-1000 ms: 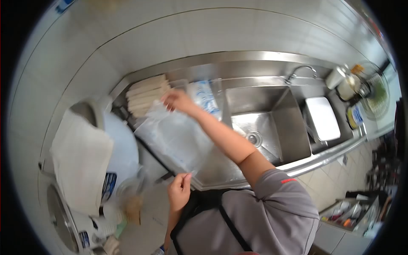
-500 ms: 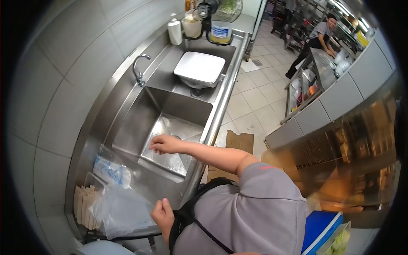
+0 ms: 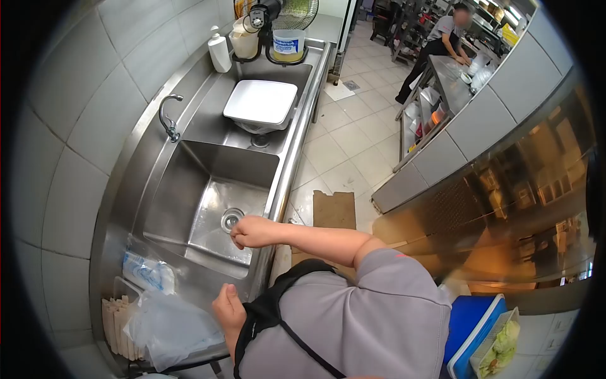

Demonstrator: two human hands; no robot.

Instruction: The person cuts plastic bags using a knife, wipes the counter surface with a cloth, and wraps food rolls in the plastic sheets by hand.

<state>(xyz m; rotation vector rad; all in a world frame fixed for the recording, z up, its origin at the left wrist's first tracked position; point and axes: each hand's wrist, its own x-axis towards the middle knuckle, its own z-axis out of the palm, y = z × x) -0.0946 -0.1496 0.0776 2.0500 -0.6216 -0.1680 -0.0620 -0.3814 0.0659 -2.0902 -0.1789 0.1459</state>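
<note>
My right hand (image 3: 254, 232) hangs over the near edge of the steel sink basin (image 3: 183, 189), fingers curled in and pointing down, with nothing visible in it. Just beyond its fingertips is the round drain (image 3: 232, 220), on the wet basin floor. Lower down, my left hand (image 3: 228, 308) is held close to the black apron with curled fingers and the thumb up; no object shows in it. To its left, crumpled clear plastic bags (image 3: 170, 328) lie on the steel counter, beside a blue-and-white plastic packet (image 3: 148, 270) and some pale wooden sticks (image 3: 120, 325).
A curved faucet (image 3: 169, 120) rises behind the basin. In the farther basin sits a white-lidded tub (image 3: 261, 101). A white pump bottle (image 3: 219, 50) and a fan (image 3: 265, 16) stand beyond. Cardboard (image 3: 334, 210) lies on the floor. Another person (image 3: 442, 38) works at a far table.
The view has swung right, so the sink and wall sit farther left. My right hand has drawn back from over the basin toward its near edge, uncovering the drain.
</note>
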